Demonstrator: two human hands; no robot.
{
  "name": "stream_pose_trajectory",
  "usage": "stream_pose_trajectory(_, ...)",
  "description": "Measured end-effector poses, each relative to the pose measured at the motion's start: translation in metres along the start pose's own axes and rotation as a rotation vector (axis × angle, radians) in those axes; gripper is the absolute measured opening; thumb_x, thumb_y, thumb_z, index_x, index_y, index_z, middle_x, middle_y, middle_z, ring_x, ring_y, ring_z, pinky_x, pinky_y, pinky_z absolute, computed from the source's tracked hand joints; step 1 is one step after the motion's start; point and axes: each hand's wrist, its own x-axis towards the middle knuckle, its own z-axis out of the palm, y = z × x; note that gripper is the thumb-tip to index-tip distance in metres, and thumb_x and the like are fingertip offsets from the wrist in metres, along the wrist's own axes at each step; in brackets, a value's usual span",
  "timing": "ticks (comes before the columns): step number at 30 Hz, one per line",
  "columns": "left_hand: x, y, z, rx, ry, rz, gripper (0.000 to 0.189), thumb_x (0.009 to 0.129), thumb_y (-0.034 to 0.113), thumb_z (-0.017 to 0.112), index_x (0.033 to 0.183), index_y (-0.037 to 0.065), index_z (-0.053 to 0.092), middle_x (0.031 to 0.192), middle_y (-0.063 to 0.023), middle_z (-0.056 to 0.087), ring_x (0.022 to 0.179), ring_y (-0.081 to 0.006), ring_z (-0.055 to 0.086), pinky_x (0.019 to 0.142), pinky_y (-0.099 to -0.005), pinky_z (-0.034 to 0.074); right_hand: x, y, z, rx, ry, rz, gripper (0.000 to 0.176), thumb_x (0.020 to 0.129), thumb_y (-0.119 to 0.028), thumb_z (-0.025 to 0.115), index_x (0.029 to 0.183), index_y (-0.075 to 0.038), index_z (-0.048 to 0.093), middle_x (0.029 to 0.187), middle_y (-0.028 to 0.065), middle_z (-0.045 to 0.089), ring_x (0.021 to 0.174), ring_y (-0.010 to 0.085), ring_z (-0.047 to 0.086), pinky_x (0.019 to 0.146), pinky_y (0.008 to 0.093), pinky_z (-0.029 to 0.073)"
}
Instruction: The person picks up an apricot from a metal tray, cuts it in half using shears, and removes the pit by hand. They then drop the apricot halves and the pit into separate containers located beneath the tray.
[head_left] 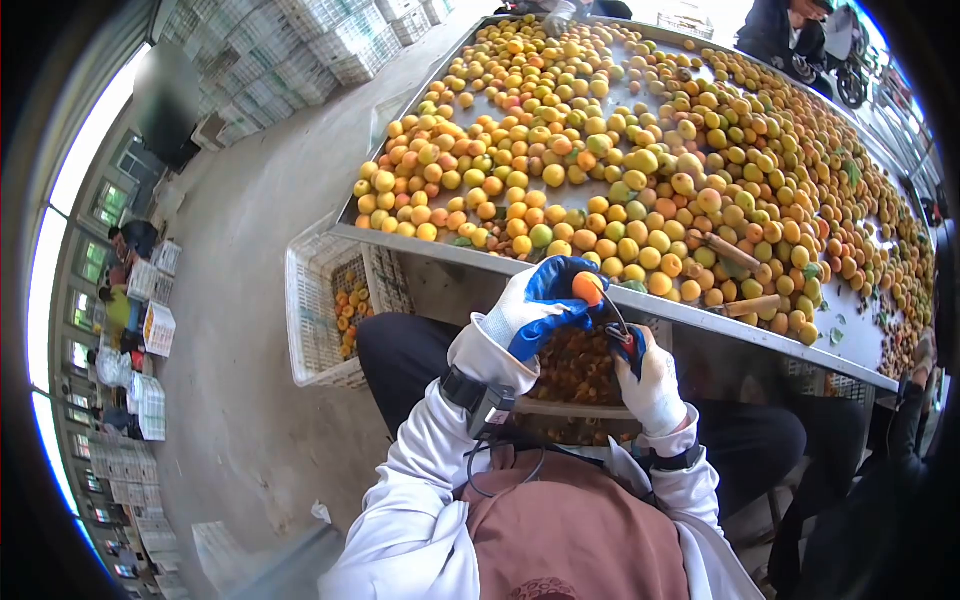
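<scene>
My left hand [545,308], in a white glove with a blue coated palm, pinches an orange apricot [588,289] between thumb and fingers just off the table's near edge. Lower and to the right, my right hand [650,385] in a matching glove is closed around a slim curved tool [620,322], which has a bit of red near the grip. The tool's upper end reaches up to the apricot. Below both hands, between my knees, a container [570,408] holds many cut fruit pieces.
A metal-rimmed sorting table [450,252] is spread with apricots [640,160]. Two brown sticks [730,250] lie among them. At left, a white plastic crate [303,300] holds some fruit. Crates [320,45] are stacked behind. Other people [780,35] are around the table and by the far wall.
</scene>
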Motion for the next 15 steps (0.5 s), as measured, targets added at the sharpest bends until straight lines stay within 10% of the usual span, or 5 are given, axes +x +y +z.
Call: stream_pose_trajectory(15, -0.009, -0.055, 0.005, -0.223, 0.046, 0.107, 0.035, 0.092, 0.001, 0.067, 0.125, -0.005, 0.057, 0.11, -0.012, 0.068, 0.1, -0.0198, 0.067, 0.091, -0.0329, 0.055, -0.003, -0.004, 0.041, -0.239, 0.058, 0.142, 0.028, 0.09, 0.002, 0.055, 0.118, 0.002, 0.055, 0.093, 0.0244, 0.068, 0.088, 0.0445, 0.067, 0.072, 0.0456, 0.052)
